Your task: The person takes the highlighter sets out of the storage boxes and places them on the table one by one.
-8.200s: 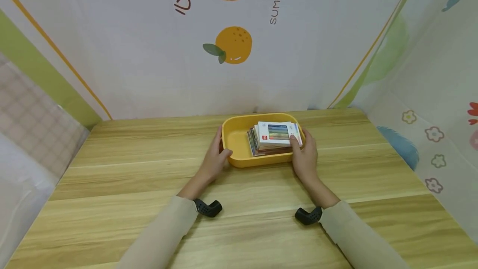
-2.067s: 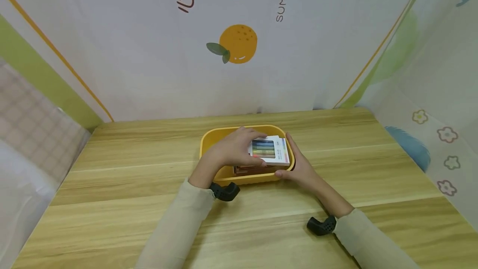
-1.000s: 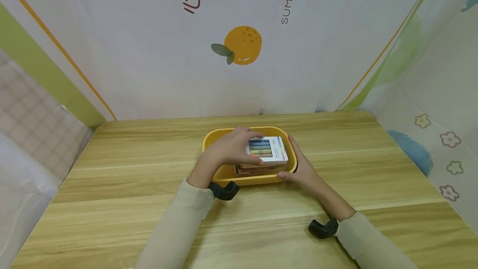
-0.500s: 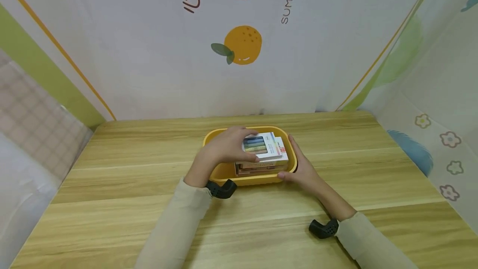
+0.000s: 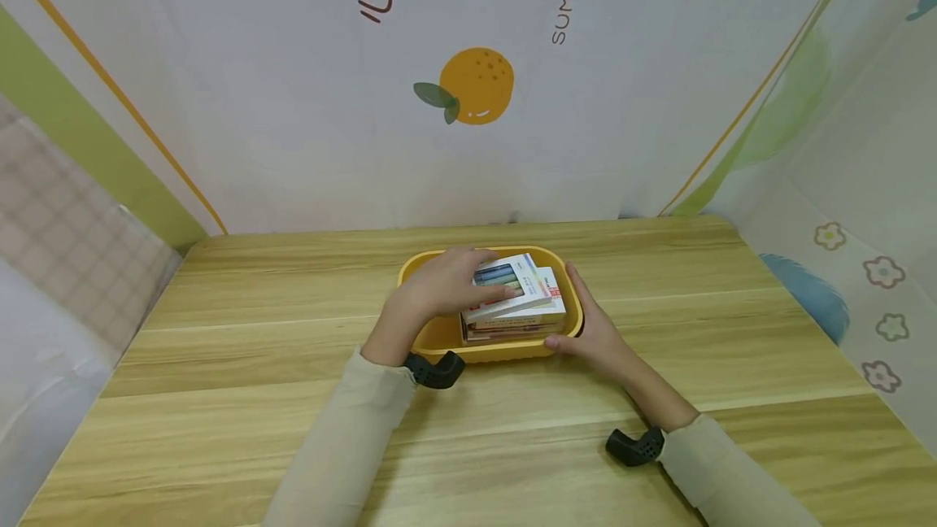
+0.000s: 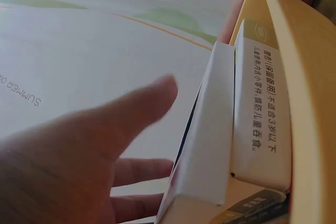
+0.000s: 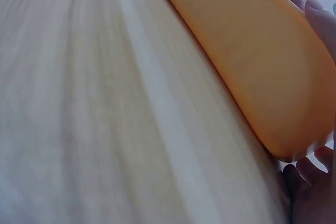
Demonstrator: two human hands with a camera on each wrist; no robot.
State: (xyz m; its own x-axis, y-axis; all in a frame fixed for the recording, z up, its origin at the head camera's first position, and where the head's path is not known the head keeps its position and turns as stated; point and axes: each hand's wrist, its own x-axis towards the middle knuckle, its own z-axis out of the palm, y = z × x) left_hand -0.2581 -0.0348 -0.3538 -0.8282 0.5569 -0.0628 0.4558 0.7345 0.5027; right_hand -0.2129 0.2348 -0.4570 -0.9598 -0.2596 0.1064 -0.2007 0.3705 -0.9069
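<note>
A yellow plastic basket (image 5: pixel 505 354) stands on the table, holding a stack of small boxes in its right part. On top lies a white crayon box (image 5: pixel 533 278) with a window of coloured sticks, turned askew over another white box (image 5: pixel 556 303). My left hand (image 5: pixel 442 280) reaches over the crayon box. In the left wrist view its thumb is raised off the crayon box (image 6: pixel 203 135), and straight fingers lie at the far side. My right hand (image 5: pixel 599 333) grips the basket's right end, thumb at the front rim; the right wrist view shows fingers at the basket's (image 7: pixel 252 66) lower corner.
The wooden table (image 5: pixel 512 446) runs back to a white curtain (image 5: pixel 307 137) printed with fruit. Another printed curtain (image 5: pixel 842 291) hangs along the right side. Flat boxes (image 5: pixel 498 336) lie lower in the stack, against the basket's front wall.
The crayon box has shifted left and turned askew, uncovering the white box beneath. My left thumb has lifted from its near edge to above its top. The right hand stays at the basket's end.
</note>
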